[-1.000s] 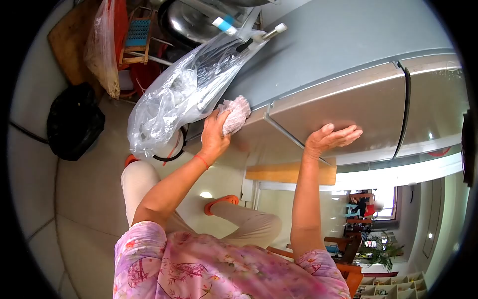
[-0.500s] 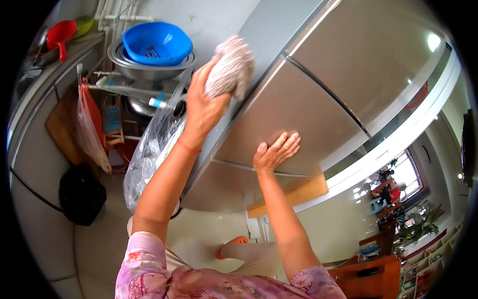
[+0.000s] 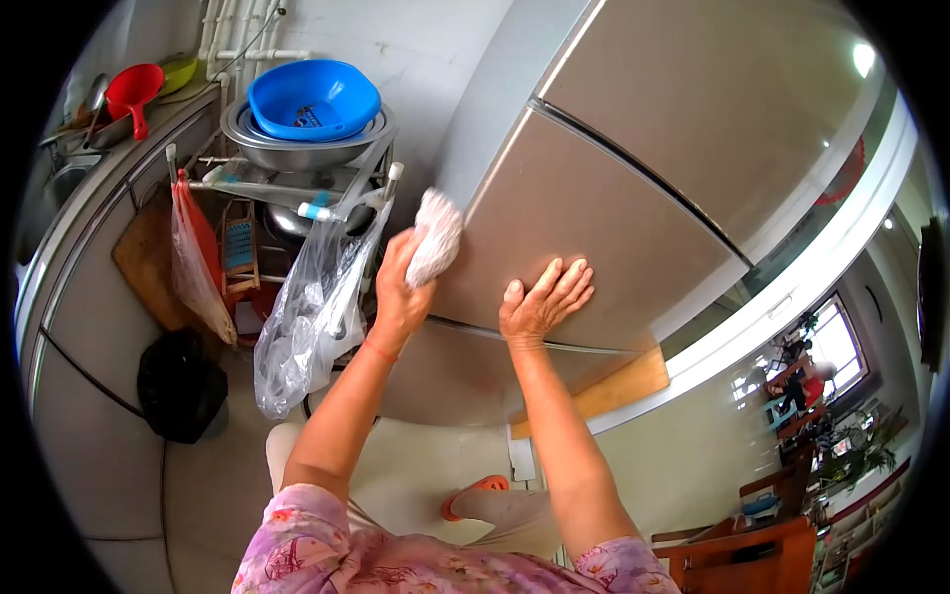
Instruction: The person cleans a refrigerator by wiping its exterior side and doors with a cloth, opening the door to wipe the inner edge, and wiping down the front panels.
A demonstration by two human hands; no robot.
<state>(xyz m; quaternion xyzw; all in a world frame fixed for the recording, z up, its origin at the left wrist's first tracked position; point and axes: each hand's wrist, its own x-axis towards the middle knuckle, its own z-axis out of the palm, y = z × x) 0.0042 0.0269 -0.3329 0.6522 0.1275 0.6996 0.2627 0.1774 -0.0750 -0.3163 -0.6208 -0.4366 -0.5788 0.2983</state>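
Observation:
My left hand (image 3: 401,289), with a thin red band at its wrist, is closed around a crumpled pinkish-white cloth (image 3: 435,238). The cloth is at the left edge of the metallic refrigerator door (image 3: 594,218); whether it touches the surface cannot be made out. Lower on that door, just above the gap between two panels, my right hand (image 3: 544,302) lies flat with its fingers spread and holds nothing. Behind and left of my left hand hangs a clear plastic bag (image 3: 302,327).
A rack holds metal bowls (image 3: 287,153) and a blue basin (image 3: 315,99). Farther left are a counter with a red ladle (image 3: 134,91), a hanging red bag (image 3: 195,252) and a black bin bag (image 3: 180,386). A seated person (image 3: 807,388) is far away at right.
My left hand first rose with the cloth from low beside the plastic bag, then came down somewhat to the door's edge. My right hand moved left in view and stayed against the door. The view turned.

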